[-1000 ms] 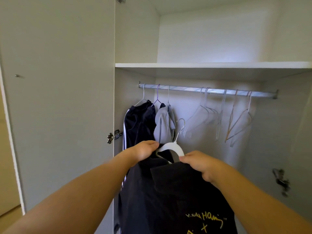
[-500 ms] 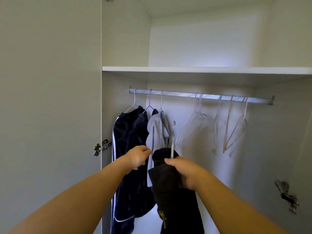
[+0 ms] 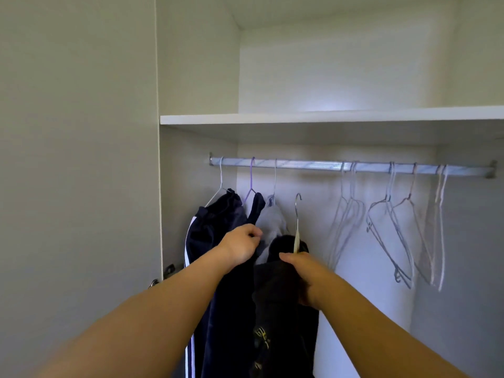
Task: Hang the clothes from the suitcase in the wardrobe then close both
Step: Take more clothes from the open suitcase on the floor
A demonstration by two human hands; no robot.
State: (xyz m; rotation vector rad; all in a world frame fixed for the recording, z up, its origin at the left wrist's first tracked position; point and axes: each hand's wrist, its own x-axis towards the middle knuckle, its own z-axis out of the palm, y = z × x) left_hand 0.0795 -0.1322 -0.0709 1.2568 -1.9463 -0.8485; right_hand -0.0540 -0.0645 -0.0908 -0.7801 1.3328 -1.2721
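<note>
My right hand (image 3: pixel 300 271) grips a black garment (image 3: pixel 283 323) with yellow print at its shoulder, on a white hanger (image 3: pixel 296 230) whose metal hook points up below the silver rail (image 3: pixel 313 165). The hook is clear of the rail, between the hung clothes and the empty hangers. My left hand (image 3: pixel 242 245) has curled fingers at the grey garment (image 3: pixel 271 222) hanging on the rail; whether it pinches the cloth I cannot tell. A navy striped garment (image 3: pixel 215 241) hangs at the far left. The suitcase is out of view.
Several empty wire hangers (image 3: pixel 390 219) hang on the right half of the rail. A white shelf (image 3: pixel 300 119) sits just above the rail. The open wardrobe door (image 3: pixel 79 159) stands at the left, with a hinge (image 3: pixel 163 274) low on its edge.
The black garment and its hanger have risen closer to the rail. My left hand stayed by the grey garment. The camera tilted slightly upward.
</note>
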